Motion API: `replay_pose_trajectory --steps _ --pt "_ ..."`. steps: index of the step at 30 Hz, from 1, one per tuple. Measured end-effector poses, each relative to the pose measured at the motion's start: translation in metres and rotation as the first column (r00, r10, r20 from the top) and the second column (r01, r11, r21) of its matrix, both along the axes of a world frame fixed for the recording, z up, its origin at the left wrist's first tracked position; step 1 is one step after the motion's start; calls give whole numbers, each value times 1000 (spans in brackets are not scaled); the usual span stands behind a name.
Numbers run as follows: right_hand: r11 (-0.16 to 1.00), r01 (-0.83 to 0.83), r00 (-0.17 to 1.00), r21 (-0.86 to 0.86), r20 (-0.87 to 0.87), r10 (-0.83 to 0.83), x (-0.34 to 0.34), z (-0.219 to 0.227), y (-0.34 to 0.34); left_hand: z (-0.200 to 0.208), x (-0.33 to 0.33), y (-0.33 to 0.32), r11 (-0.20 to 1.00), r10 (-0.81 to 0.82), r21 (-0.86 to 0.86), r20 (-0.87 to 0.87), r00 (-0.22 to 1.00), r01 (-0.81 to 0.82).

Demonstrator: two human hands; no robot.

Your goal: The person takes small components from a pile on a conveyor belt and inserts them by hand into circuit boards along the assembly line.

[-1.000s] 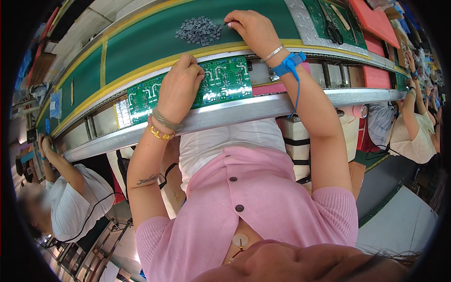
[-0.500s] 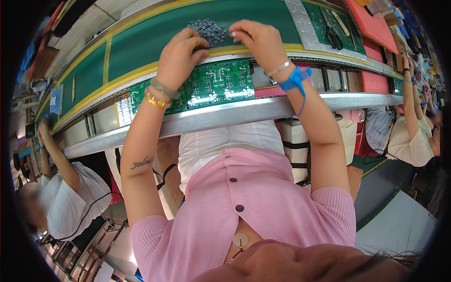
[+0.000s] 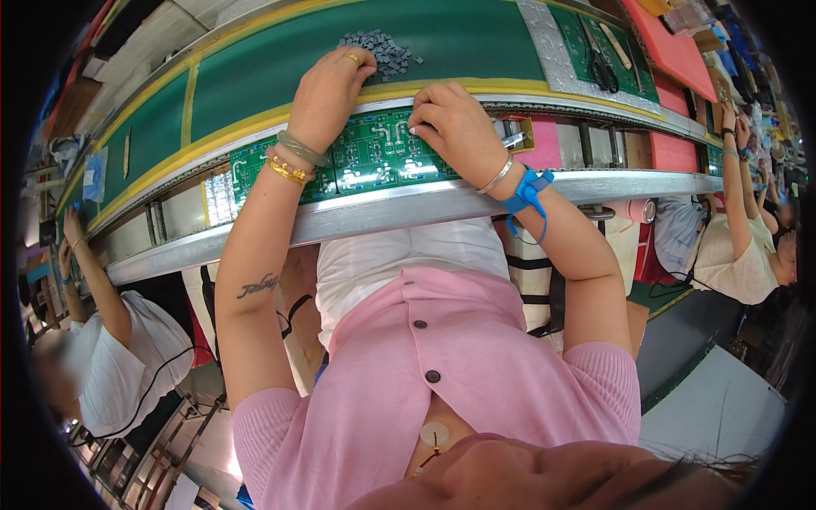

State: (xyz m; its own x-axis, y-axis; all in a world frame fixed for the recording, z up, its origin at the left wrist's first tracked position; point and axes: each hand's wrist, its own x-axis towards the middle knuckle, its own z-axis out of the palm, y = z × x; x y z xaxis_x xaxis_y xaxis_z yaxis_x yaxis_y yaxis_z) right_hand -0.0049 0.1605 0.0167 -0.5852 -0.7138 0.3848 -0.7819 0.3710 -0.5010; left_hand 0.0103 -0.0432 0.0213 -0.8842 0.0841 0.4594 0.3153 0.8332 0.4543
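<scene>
Beside a heap of small grey-blue components (image 3: 389,53) on the green work surface is my left hand (image 3: 330,89), its fingers closed at the heap's left edge. What they pinch, if anything, is hidden. My right hand (image 3: 457,127) is over the right end of the green circuit boards (image 3: 374,157), thumb and fingertips drawn together just above the board. Anything between them is too small to name. The boards lie in a row along the metal rail, dotted with small parts and shiny solder tracks. A blue strap (image 3: 529,194) circles my right wrist.
A metal rail (image 3: 357,209) runs along the near side. Black scissors (image 3: 602,72) and a tweezers-like tool lie at the far right, near pink foam sheets (image 3: 671,47). A small plastic bag (image 3: 94,177) lies far left. Other people work on both sides.
My right hand has come down from the heap to the right end of the circuit boards. My left hand has shifted slightly up toward the heap. The boards have slid slightly left.
</scene>
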Motion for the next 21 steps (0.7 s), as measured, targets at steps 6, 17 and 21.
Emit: replay_pose_trajectory --steps 6,17,21 --pt "1000 -12 1000 16 -12 13 2 -1 -2 5 10 -2 997 3 79 9 1000 -4" --pt "979 199 979 -47 -36 -201 -66 0 -6 18 73 -17 910 8 369 440 898 -189" --pt "985 169 982 -32 -81 -171 -76 -9 -16 18 80 -11 974 41 198 315 948 -108"
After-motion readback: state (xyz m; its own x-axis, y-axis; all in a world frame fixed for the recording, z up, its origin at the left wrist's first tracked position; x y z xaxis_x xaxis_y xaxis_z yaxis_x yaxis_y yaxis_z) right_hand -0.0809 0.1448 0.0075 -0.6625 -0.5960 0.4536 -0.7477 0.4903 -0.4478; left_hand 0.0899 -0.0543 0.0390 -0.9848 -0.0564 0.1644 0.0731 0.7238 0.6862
